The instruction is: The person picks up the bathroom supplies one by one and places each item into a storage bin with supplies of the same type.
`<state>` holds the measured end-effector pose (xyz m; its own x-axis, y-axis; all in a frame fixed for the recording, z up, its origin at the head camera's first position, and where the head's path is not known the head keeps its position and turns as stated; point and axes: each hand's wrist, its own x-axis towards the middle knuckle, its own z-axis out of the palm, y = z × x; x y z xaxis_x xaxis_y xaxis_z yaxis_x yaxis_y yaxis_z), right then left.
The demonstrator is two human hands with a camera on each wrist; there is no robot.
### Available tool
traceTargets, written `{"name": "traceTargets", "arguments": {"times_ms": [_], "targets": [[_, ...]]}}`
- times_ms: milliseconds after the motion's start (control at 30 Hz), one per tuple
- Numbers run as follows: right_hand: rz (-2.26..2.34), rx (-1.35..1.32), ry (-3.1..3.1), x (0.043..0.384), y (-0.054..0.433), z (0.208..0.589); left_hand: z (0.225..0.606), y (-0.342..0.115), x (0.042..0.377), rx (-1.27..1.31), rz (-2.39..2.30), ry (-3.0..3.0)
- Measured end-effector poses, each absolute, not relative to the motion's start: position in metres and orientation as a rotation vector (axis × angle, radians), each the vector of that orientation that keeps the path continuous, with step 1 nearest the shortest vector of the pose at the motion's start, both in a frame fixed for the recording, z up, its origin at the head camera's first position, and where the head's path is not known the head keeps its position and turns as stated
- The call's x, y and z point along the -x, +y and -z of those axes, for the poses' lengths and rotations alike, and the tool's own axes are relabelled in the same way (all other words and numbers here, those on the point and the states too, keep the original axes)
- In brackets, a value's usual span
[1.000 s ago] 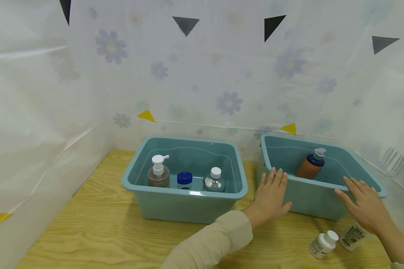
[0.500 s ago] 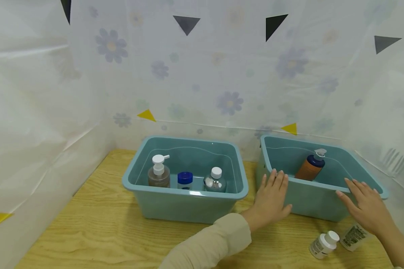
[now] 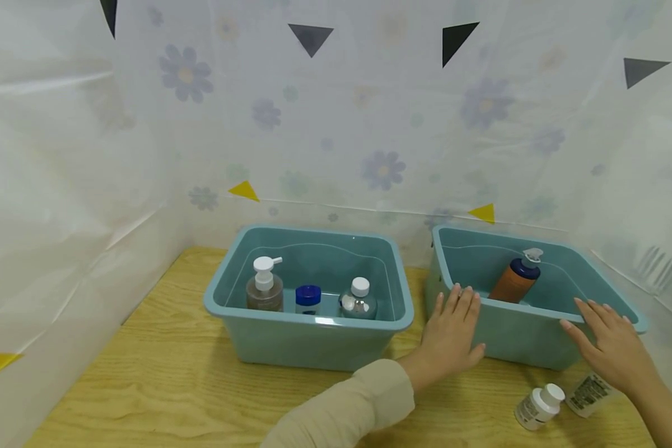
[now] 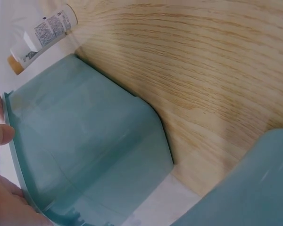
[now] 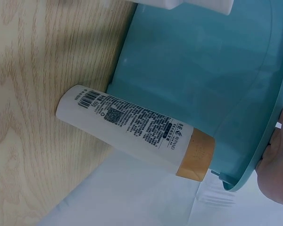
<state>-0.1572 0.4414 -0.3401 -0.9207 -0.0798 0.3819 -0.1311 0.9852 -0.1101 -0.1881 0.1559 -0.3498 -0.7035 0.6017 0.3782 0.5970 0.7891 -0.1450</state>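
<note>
My left hand [image 3: 450, 333] rests its extended fingers on the front rim of the right blue-green plastic bin [image 3: 532, 336], near its left corner. Farther right along that rim, my right hand [image 3: 616, 345] lies with its fingers stretched over the edge. Inside this bin leans an orange pump bottle [image 3: 514, 283] with a dark blue collar. Below my right hand a white bottle with an orange cap [image 5: 132, 129] stands on the table, partly hidden in the head view. Beside it is a small white bottle with a white cap [image 3: 539, 407].
To the left stands another blue-green bin [image 3: 308, 342]. It holds a pump bottle [image 3: 264, 292], a blue-capped container [image 3: 308, 298] and a clear white-capped bottle [image 3: 358, 302]. A wooden table [image 3: 162, 373] carries everything, with flower-patterned sheeting [image 3: 336, 124] behind.
Both hands keep their place on the right bin's front rim. The bin and hands sit very slightly nearer to me; the bottles on the table look unmoved.
</note>
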Motion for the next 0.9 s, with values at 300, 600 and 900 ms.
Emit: {"name": "traceTargets", "arguments": {"times_ms": [300,600,900], "targets": [[-0.189,-0.161,-2.728,0.153,0.443,0.341,0.353,0.157,0.187,0.926,-0.006,-2.553],[-0.186,-0.179,-2.717,0.154,0.445,0.338,0.355,0.157,0.188,0.942,0.06,-2.459],[-0.16,-0.162,-2.71,0.158,0.445,0.335,0.339,0.165,0.196,0.901,0.212,-2.509]]}}
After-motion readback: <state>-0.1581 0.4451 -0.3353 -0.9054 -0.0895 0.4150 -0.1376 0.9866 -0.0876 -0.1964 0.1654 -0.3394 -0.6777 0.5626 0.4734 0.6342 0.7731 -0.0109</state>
